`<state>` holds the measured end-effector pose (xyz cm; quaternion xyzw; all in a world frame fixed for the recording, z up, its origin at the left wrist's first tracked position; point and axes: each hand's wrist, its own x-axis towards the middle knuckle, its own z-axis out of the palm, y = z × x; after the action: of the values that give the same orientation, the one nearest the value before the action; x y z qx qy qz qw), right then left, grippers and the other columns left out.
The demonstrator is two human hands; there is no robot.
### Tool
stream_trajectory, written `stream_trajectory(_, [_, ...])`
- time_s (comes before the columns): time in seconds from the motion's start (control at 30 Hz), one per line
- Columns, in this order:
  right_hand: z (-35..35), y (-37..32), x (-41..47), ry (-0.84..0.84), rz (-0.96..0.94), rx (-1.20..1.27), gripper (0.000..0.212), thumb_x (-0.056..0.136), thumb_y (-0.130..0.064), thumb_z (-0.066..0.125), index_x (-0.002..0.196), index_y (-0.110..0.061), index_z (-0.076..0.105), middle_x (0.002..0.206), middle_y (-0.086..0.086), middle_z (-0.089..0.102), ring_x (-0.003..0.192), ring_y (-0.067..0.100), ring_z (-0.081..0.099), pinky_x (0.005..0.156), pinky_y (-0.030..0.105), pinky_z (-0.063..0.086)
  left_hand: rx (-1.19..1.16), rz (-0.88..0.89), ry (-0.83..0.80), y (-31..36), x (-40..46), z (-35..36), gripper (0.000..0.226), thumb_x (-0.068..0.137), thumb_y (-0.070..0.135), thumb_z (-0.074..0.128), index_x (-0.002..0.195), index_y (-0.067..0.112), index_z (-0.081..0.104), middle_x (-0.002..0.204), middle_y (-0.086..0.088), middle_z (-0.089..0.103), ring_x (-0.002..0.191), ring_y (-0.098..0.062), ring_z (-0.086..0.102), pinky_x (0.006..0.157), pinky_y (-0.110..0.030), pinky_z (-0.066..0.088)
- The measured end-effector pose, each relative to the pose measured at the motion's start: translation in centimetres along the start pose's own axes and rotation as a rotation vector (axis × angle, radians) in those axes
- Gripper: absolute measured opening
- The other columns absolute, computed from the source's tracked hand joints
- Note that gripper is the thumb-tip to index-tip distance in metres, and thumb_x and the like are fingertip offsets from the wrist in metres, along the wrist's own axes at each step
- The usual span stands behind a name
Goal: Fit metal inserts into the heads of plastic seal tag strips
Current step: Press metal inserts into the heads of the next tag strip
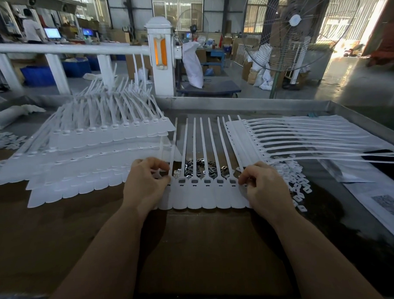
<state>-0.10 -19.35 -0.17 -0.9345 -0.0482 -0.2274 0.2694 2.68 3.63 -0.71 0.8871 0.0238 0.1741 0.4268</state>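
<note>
Head view: a white strip point(207, 194) of joined seal tags lies flat on the brown table point(71, 234), straight ahead of the person, its tails running away from the camera. The left hand point(145, 185) curls its fingers over the strip's left end, thumb and forefinger pinching a tag head there. The right hand point(264, 187) does the same at the right end, fingertips bent down onto the last head. Between the hands, five heads show dark rectangular pockets with a slot below each. Just behind the heads, under the tails, lies a heap of shiny metal inserts point(199, 166). To the right of the right hand lies a scatter of small white caps point(297, 183). A stack point(90, 158) of more strips fills the table's left side, tails pointing up and away. Another strip point(292, 140) lies to the right, turned so its tails run rightward over a printed sheet point(378, 198). Beyond the table stand a white post point(162, 60) with a rail, and a big fan point(296, 27).
</note>
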Motion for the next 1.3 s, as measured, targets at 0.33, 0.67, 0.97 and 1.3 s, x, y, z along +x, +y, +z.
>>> stream_trajectory(0.33, [-0.1,0.2,0.1,0.068,0.009,-0.04,0.019,0.083,0.004,0.054,0.081,-0.009,0.067,0.081,-0.004,0.056,0.083,0.015,0.052,0.084,0.038,0.045,-0.017,-0.002,-0.023,0.6,-0.5,0.2,0.013,0.083,0.021,0.069,0.087,0.028,0.059,0.101,0.007,0.036,0.087,-0.009,0.046,0.075,-0.022,0.038])
stream_trajectory(0.67, [-1.3,1.6,-0.3,0.145,0.42,-0.372,0.039,0.09,-0.003,0.041,0.121,-0.018,0.06,0.118,0.009,0.058,0.114,0.028,0.046,0.097,0.043,0.026,-0.023,0.013,-0.047,0.7,-0.7,0.1,0.015,0.083,0.02,0.068,0.085,0.03,0.058,0.101,0.008,0.036,0.091,-0.007,0.043,0.077,-0.018,0.035])
stream_trajectory(0.97, [-1.6,2.0,-0.1,0.103,0.421,-0.417,0.036,0.095,-0.008,0.039,0.119,-0.022,0.062,0.114,0.007,0.061,0.11,0.026,0.048,0.093,0.039,0.032,-0.006,0.023,-0.046,0.5,-0.7,0.2,0.022,0.083,0.022,0.069,0.077,0.038,0.054,0.101,0.009,0.037,0.085,-0.003,0.041,0.071,-0.014,0.033])
stream_trajectory(1.3, [-1.1,2.3,-0.2,0.288,0.368,-0.378,0.022,0.094,-0.008,0.046,0.108,-0.01,0.064,0.107,0.012,0.063,0.106,0.03,0.05,0.088,0.04,0.031,0.019,0.05,-0.022,0.4,-0.7,0.4,0.024,0.083,0.022,0.069,0.076,0.038,0.053,0.101,0.01,0.038,0.083,-0.003,0.043,0.065,-0.007,0.03])
